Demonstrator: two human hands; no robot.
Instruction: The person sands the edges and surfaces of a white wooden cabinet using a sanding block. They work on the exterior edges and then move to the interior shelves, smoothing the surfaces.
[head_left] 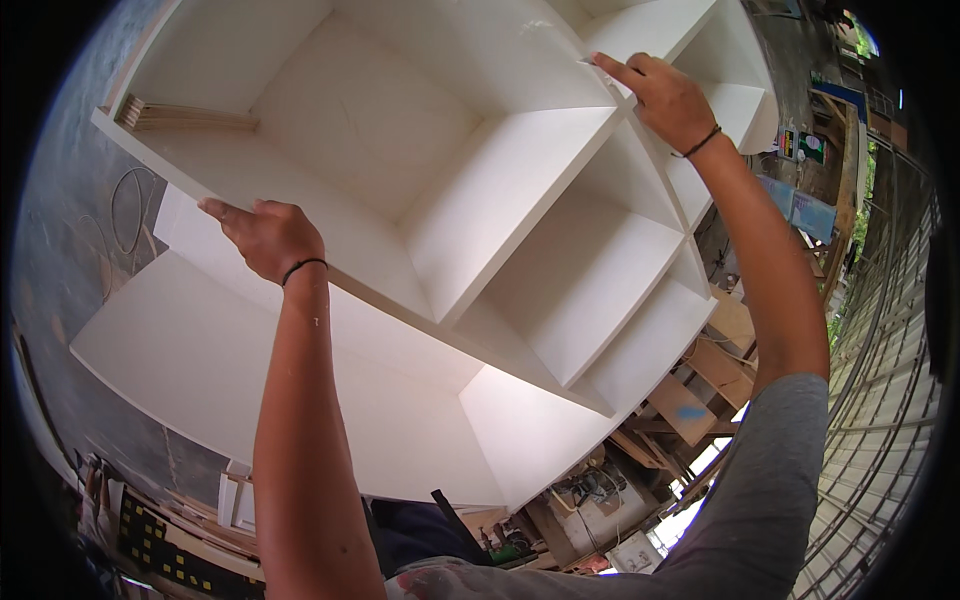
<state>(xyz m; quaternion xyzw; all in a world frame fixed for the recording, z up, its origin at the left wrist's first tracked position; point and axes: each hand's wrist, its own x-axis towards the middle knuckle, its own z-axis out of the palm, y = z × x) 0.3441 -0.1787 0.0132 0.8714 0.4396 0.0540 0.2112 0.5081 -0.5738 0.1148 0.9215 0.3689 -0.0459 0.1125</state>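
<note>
A large white shelf cabinet (550, 150) with several open compartments spreads in front of me, its front edges facing me at a slant. My left hand (268, 238) is closed on the long near edge of the cabinet, its fingers lying along the board. Farther off and to the right, my right hand (672, 102) is at the edge of an upright divider. Its index finger stretches left along that edge while the other fingers are curled. A small pale thing shows at its fingertips, too small to name.
Thin wooden strips (190, 117) lie in the cabinet's left compartment. Another white panelled piece (200, 340) stands below it, nearer me. A thin cable loop (128, 210) lies on the grey floor (70, 230). Boards (690, 405) and a metal grille (860, 400) are at the right.
</note>
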